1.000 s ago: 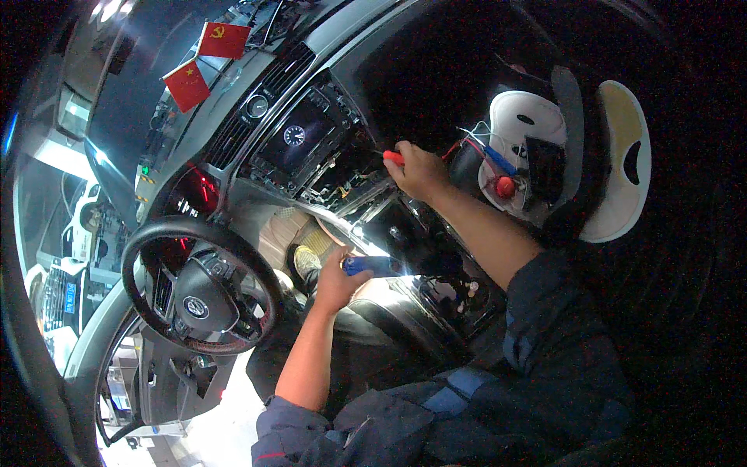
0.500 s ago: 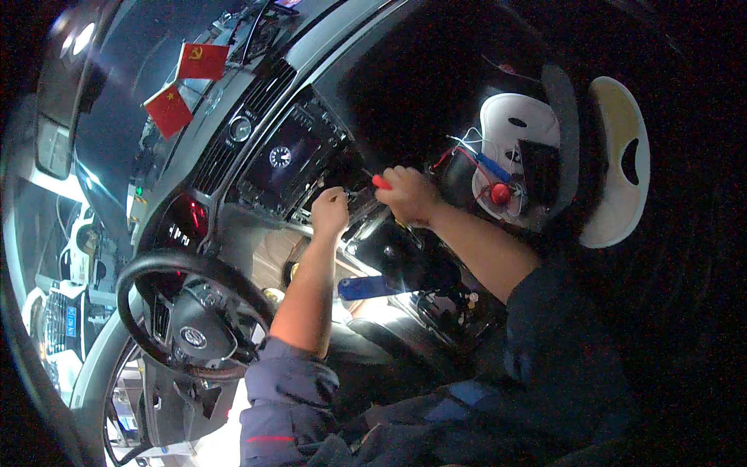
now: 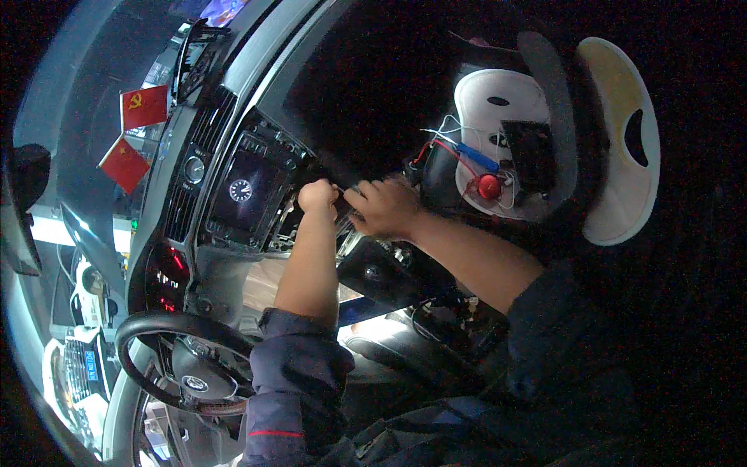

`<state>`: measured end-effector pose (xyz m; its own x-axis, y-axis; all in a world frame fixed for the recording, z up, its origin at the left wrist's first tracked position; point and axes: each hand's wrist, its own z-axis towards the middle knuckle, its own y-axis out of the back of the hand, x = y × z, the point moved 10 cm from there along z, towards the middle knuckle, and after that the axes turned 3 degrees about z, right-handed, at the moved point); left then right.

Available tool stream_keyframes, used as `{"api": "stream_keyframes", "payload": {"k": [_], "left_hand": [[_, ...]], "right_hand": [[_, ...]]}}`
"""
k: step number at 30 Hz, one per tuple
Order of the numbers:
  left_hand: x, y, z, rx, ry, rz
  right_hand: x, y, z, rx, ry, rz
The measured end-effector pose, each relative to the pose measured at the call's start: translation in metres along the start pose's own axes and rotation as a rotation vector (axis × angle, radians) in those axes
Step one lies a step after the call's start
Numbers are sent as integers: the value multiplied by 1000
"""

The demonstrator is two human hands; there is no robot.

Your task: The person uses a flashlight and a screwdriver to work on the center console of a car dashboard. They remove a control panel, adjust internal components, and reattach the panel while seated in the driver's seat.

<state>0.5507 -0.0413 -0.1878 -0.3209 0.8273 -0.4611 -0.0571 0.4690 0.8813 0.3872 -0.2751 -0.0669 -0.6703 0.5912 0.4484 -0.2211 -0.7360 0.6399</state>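
My left hand [image 3: 317,196] is curled at the exposed dashboard opening [image 3: 282,232], just beside the display screen [image 3: 241,191]; my right hand [image 3: 384,208], fingers bent, is close by it. I cannot tell whether either pinches anything; the thin pale thing [image 3: 339,190] between them is too small to name. With both hands crowded in this dimness, a slip could scrape my knuckles on the bare frame or scratch the screen. My left forearm crosses the flat blue strip [image 3: 359,311], so a careless elbow could knock it.
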Motion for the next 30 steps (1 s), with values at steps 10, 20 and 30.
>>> {"api": "stream_keyframes", "payload": {"k": [10, 20, 30], "left_hand": [[-23, 23, -70, -82, 432, -658], [-35, 24, -78, -47, 379, -714], [-34, 25, -80, -58, 411, -669]], "right_hand": [[-6, 11, -5, -84, 60, 17], [-26, -3, -12, -85, -103, 63], [-41, -5, -6, -94, -219, 199]]}}
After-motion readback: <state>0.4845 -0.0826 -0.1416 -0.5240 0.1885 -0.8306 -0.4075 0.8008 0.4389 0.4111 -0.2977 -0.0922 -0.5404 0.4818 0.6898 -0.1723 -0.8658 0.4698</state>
